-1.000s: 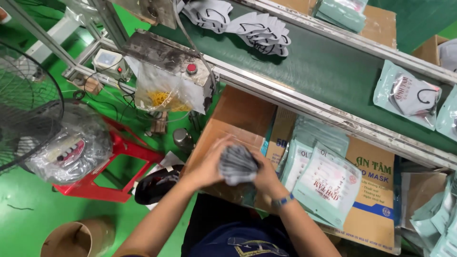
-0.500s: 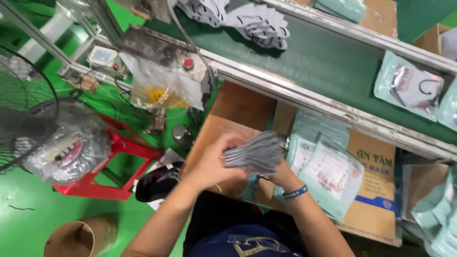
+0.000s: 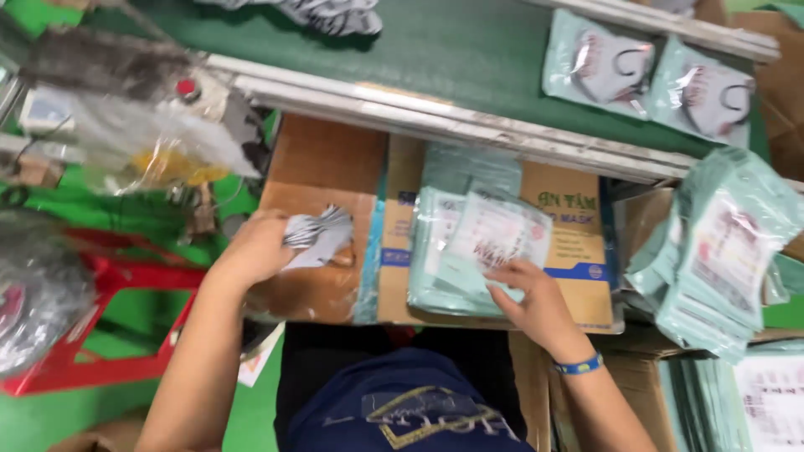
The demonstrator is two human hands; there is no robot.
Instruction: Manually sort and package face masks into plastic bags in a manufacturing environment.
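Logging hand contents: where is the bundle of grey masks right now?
The grey masks are gripped in the left hand, over the cardboard box, left of the teal pouches.

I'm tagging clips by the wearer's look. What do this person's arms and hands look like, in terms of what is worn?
Both forearms are bare, with no sleeves reaching into view. The left hand wears no glove, ring or band that shows. The right hand is ungloved too; at its wrist sits a thin blue wristband with small pale markings. The dark navy top has a yellowish chest print.
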